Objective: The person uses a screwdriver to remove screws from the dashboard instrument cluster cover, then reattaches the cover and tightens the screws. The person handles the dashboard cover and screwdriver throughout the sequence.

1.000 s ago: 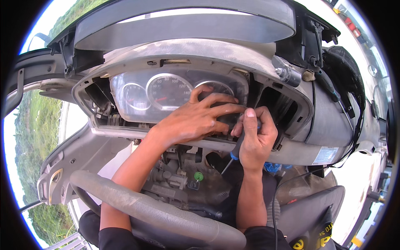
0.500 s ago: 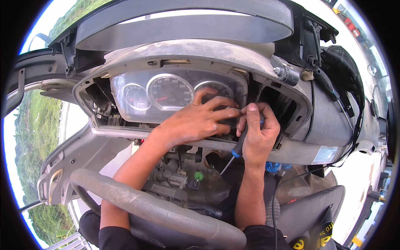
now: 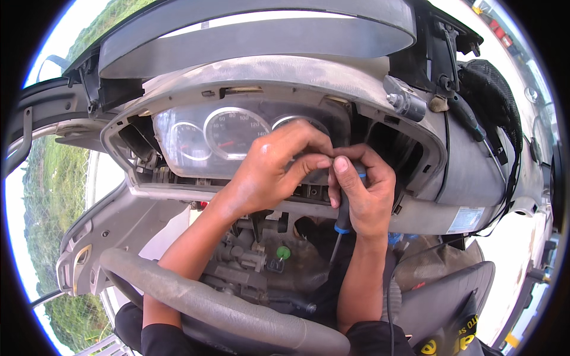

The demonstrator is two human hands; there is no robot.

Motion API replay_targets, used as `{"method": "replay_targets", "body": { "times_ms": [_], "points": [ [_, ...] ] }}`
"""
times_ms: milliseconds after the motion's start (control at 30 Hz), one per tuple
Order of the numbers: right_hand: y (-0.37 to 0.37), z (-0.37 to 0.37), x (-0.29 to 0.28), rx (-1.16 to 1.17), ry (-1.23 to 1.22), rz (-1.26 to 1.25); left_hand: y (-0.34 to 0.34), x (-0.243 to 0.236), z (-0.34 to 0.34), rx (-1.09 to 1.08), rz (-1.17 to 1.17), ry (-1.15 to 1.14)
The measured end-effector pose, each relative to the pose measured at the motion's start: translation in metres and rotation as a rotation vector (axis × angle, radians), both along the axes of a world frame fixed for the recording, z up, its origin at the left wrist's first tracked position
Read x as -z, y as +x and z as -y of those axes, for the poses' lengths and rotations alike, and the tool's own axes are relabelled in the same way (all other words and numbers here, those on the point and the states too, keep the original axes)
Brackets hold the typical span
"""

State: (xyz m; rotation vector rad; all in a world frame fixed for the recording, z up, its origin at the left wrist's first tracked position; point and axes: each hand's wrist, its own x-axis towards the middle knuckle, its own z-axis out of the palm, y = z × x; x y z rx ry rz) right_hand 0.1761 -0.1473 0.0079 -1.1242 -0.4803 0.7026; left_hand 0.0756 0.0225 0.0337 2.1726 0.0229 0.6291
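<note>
My right hand (image 3: 369, 199) is closed round a black-and-blue screwdriver (image 3: 342, 219), its shaft slanting down toward my lap. The thumb and forefinger of that hand press together at the fingertips of my left hand (image 3: 270, 163). My left thumb and forefinger are pinched; anything between the fingertips is too small to make out. Both hands hover before the right part of the instrument cluster (image 3: 187, 133), covering some of it. The cluster sits in the uncovered dashboard opening (image 3: 160, 188), with gaps at both sides.
Below my forearms is the steering wheel (image 3: 208, 296). A loose dark trim frame (image 3: 255, 50) lies across the dashboard top. To the right rest a small grey cylindrical part (image 3: 407, 108), another screwdriver (image 3: 466, 117) and a black cable (image 3: 509, 196). A green tag (image 3: 283, 253) hangs near the column.
My left hand has drawn back from the cluster's right gauge, and its fingers have come together at the right hand's fingertips. The screwdriver now hangs more upright.
</note>
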Motion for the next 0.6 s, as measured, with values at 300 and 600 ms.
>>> {"method": "replay_targets", "body": {
  "times_ms": [300, 600],
  "points": [
    [-0.028, 0.009, -0.053, 0.022, 0.069, 0.029, -0.041, -0.047, -0.018, 0.045, -0.114, -0.037],
    [-0.088, 0.075, -0.092, 0.103, -0.310, 0.225, -0.053, -0.005, 0.023, 0.160, -0.362, 0.521]
  ]
}}
